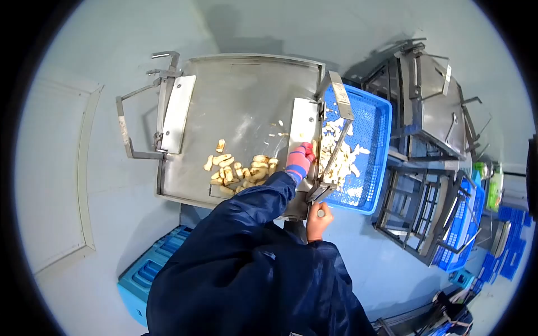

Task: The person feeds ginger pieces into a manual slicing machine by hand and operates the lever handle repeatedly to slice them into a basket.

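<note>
Grey metal covers the desk we look down on. Pale brown chunks lie in a heap on it, near our dark blue sleeve. Our left hand, in a pink striped glove, is on the white board next to the metal cutter. We cannot tell how far open its grip is, or if it has hold of a chunk. Our right hand has its grip closed round the cutter's handle. Small pale bits lie in the blue basket beside the desk.
</note>
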Demonstrator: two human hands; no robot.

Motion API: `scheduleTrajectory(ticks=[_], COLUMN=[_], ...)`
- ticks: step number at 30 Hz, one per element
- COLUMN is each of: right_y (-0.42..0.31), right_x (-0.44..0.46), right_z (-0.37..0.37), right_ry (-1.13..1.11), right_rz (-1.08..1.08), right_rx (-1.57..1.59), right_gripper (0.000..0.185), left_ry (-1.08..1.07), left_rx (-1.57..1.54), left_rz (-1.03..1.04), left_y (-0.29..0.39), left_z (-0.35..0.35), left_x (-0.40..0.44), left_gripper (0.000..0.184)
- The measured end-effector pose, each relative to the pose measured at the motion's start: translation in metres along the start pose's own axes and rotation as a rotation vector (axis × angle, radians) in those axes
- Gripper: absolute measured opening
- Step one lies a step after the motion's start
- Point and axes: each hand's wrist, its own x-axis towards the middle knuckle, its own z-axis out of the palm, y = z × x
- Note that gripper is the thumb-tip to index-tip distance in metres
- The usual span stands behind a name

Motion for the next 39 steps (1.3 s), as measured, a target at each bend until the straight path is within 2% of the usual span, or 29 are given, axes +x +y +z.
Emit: scheduleTrajectory(ticks=[3,4,5,7,9,10,11,12,15,17,18,19,20,23,25,27,29,32,35,36,37,39], right_y=[0.018,-0.016,-0.035,-0.055,-0.007,0.015,0.026,0.005,-0.053,-0.016,0.015,0.035,0.038,-0.066,-0.043,0.010,0.003,-0.057,-0.036,-0.010,-0.006,0.001], right_x=[-0.005,0.005,0.009,0.017,0.004,-0.003,-0.006,-0.002,0.018,0.006,-0.001,-0.006,-0.007,0.018,0.012,-0.001,-0.002,0.016,0.013,0.003,0.000,-0.003], right_z=[0.007,-0.003,-0.009,-0.017,-0.001,0.005,0.009,0.001,-0.015,-0.007,0.004,0.011,0.012,-0.017,-0.011,0.005,0.003,-0.014,-0.009,-0.001,0.000,0.002], right_ry=[-0.019,0.050,0.024,-0.007,0.038,0.012,-0.015,-0.021,0.017,-0.023,-0.019,-0.025,-0.039,-0.022,-0.006,-0.009,-0.040,-0.021,0.006,0.012,0.004,-0.047], right_rz=[0.102,-0.014,0.034,0.114,-0.031,0.032,0.098,0.146,0.020,0.015,-0.013,-0.034,0.086,0.152,0.097,0.018,0.120,0.225,0.073,0.102,-0.007,0.080], right_rx=[0.092,0.035,0.036,0.049,0.072,0.100,0.129,0.120,0.064,0.060,0.086,0.111,0.151,0.214,0.160,0.127,0.129,0.153,0.101,0.131,0.044,0.112], right_gripper=[0.023,0.024,0.024,0.025,0.026,0.027,0.027,0.027,0.030,0.028,0.028,0.029,0.029,0.029,0.030,0.031,0.033,0.033,0.033,0.033,0.033,0.033], left_ry=[-0.029,-0.002,0.008,-0.042,-0.075,-0.096,-0.090,-0.086,-0.103,-0.127,-0.236,-0.219,-0.200,-0.142,-0.117,-0.153,-0.154,-0.136,-0.115,-0.109,-0.112,-0.123], left_rx=[0.000,0.017,0.029,0.022,0.003,-0.124,-0.099,-0.075,-0.074,-0.090,-0.199,-0.171,-0.138,-0.140,-0.245,-0.133,-0.053,0.044,0.089,0.095,0.079,0.052], left_rz=[-0.038,0.005,0.083,0.021,-0.004,-0.018,0.000,0.012,-0.007,-0.002,-0.081,-0.052,-0.030,0.010,-0.047,-0.032,-0.006,0.039,0.047,0.065,0.047,0.005], left_y=[-0.005,-0.005,-0.009,-0.009,-0.007,-0.021,-0.020,-0.019,-0.015,-0.027,-0.034,-0.034,-0.036,-0.040,-0.065,-0.035,-0.028,-0.036,-0.016,-0.024,-0.019,-0.010], left_z=[0.002,0.002,0.002,0.002,0.001,0.008,0.006,0.005,0.003,0.009,0.008,0.010,0.011,0.015,0.032,0.020,0.014,0.016,0.011,0.016,0.014,0.009], left_x=[0.006,0.004,0.003,0.004,0.006,0.011,0.013,0.013,0.004,0.013,0.019,0.022,0.023,0.016,0.027,0.022,0.018,0.018,0.012,0.015,0.015,0.009], left_gripper=[0.031,0.034,0.033,0.033,0.033,0.033,0.033,0.033,0.036,0.036,0.036,0.036,0.036,0.036,0.035,0.035,0.035,0.035,0.034,0.033,0.033,0.033])
